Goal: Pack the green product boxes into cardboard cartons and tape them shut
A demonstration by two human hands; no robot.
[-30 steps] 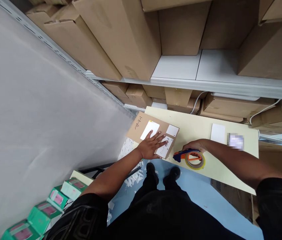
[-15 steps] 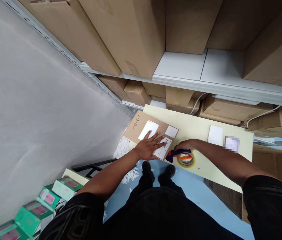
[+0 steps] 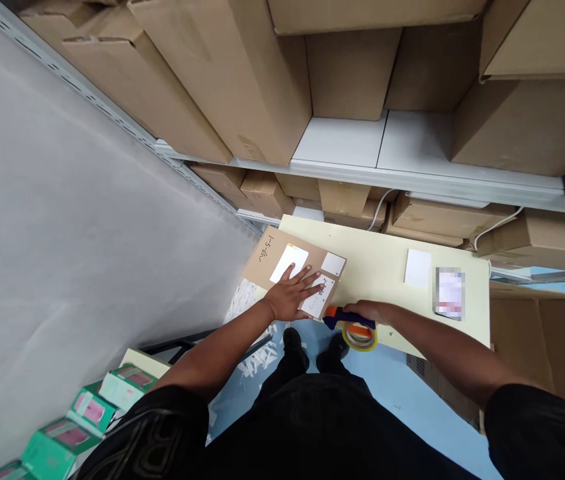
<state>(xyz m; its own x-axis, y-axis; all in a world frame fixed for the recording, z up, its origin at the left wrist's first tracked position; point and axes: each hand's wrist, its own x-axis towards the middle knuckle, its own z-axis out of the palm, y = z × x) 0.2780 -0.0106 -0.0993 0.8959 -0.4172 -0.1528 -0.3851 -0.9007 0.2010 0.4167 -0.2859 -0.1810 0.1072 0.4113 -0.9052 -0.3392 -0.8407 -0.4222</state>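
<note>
A flat brown cardboard parcel (image 3: 267, 255) with white labels and handwriting lies at the left end of the pale yellow table (image 3: 377, 263). My left hand (image 3: 289, 297) lies flat on it, fingers spread over a label. My right hand (image 3: 369, 311) grips the blue handle of a tape dispenser (image 3: 355, 327) with an orange frame and a roll of clear tape, held at the table's near edge, just right of the parcel.
A white card (image 3: 417, 268) and a blurred label (image 3: 449, 293) lie on the table's right part. Shelves of cardboard boxes (image 3: 242, 80) rise behind. Green boxes (image 3: 87, 417) sit low left, white scraps (image 3: 257, 357) on the blue floor, an open carton (image 3: 547, 340) at right.
My right hand has drawn the tape dispenser leftward and nearer, from the table's surface to its near edge beside the parcel. My left hand has stayed flat on the parcel.
</note>
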